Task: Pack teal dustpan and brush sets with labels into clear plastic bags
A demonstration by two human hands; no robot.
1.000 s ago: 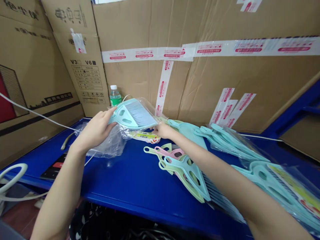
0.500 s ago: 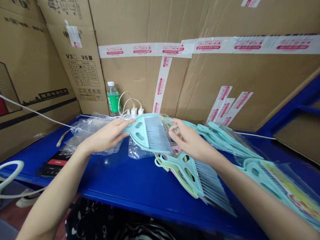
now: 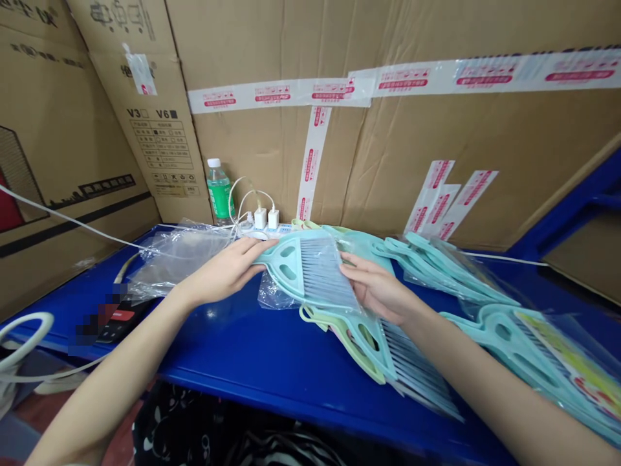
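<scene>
My left hand is closed round the handle end of a light teal hand brush with pale blue-grey bristles. A matching teal dustpan appears to lie against its back. At the bristle end, my right hand has its fingers closed on the edge of the brush. Just below lies a stack with another teal brush on top and a light green piece under it. My right forearm covers part of that stack's bristles.
Several teal dustpans lie at the back right, and a bagged teal set with a colourful card lies at the right. Clear plastic bags, a green-labelled bottle and white chargers are at the back left. Cardboard boxes wall the blue table.
The brush has moved slightly right and towards me. My right hand, apart from it before with fingers raised, has come down onto its bristle end.
</scene>
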